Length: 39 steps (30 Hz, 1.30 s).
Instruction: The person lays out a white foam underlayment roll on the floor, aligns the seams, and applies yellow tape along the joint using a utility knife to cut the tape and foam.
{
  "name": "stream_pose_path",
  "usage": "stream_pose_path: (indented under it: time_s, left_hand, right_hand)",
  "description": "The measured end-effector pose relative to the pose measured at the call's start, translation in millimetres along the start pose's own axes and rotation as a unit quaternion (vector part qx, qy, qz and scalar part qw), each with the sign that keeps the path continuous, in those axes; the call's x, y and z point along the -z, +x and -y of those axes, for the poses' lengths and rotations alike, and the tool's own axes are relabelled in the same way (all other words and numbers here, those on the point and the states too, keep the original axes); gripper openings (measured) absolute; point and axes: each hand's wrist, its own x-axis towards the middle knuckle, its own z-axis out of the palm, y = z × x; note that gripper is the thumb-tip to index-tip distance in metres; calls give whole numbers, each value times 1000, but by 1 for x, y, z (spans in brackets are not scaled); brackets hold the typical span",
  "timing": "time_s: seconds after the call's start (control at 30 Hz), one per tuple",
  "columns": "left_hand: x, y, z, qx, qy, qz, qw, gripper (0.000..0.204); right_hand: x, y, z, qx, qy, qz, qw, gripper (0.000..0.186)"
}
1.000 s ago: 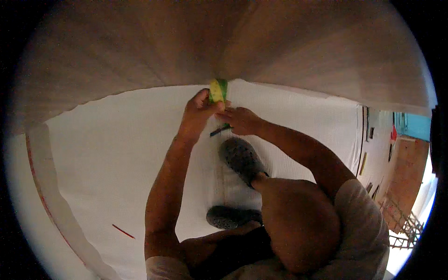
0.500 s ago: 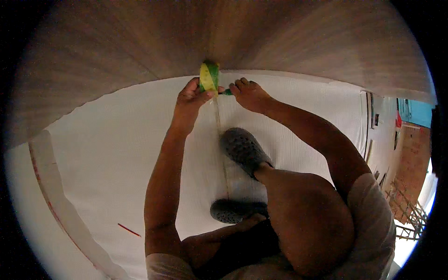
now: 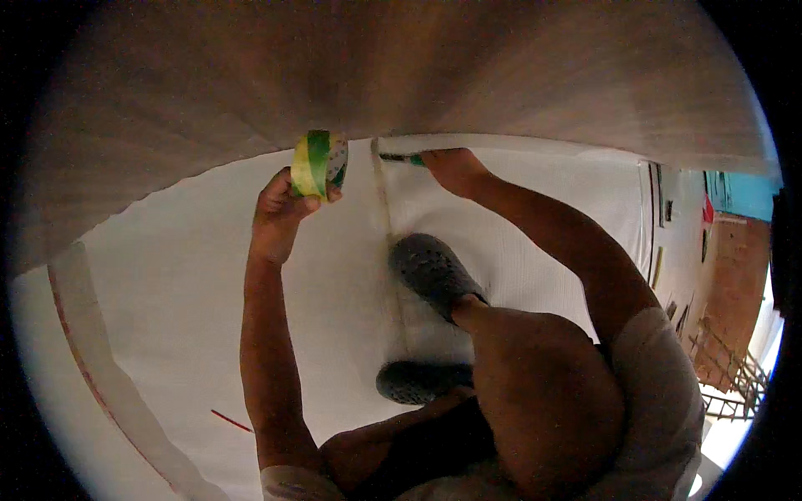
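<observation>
My left hand [image 3: 280, 213] grips a yellow and green roll of tape [image 3: 317, 164] and holds it up near the edge of the brown wall [image 3: 401, 67]. A pale strip of tape [image 3: 386, 209] runs down the white floor sheet [image 3: 167, 275] from the wall edge toward my feet. My right hand [image 3: 451, 167] presses at the top of that strip, with a small green-handled tool [image 3: 401, 158] at its fingertips. My grey perforated clogs [image 3: 430, 271] stand on the sheet, one beside the strip, the other [image 3: 413, 382] lower down.
A pale band with a red edge [image 3: 92, 351] curves along the left of the sheet. A thin red stick [image 3: 231, 421] lies near my left elbow. At the right are dark tools along the sheet's edge [image 3: 660, 217], a brick surface [image 3: 735, 284] and a metal railing [image 3: 727, 392].
My left hand has carried the tape roll away to the left of the strip. My right hand has stayed at the strip's top by the wall.
</observation>
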Motion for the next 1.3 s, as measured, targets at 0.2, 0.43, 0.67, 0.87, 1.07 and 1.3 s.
stream_pose_path:
  time_s: [0.2,0.43,0.67,0.87,1.07,1.3]
  left_hand:
    - [21,-10,-28,27,11,-55,998,40]
    - [44,-104,-63,76,140,-127,979,51]
    - [-79,-315,-131,146,157,-353,911,55]
    - [-289,-398,-180,117,154,-566,801,23]
    - [-444,-412,-329,15,296,-637,711,18]
    - [-484,-560,-347,119,228,-658,708,42]
  right_hand:
    - [6,-10,13,163,29,-112,980,32]
    - [33,65,37,116,58,-23,991,36]
    - [143,-14,44,64,43,198,977,33]
    - [316,-79,117,104,132,322,932,27]
    - [477,-280,303,77,387,387,833,21]
    - [527,-367,432,-112,415,592,682,21]
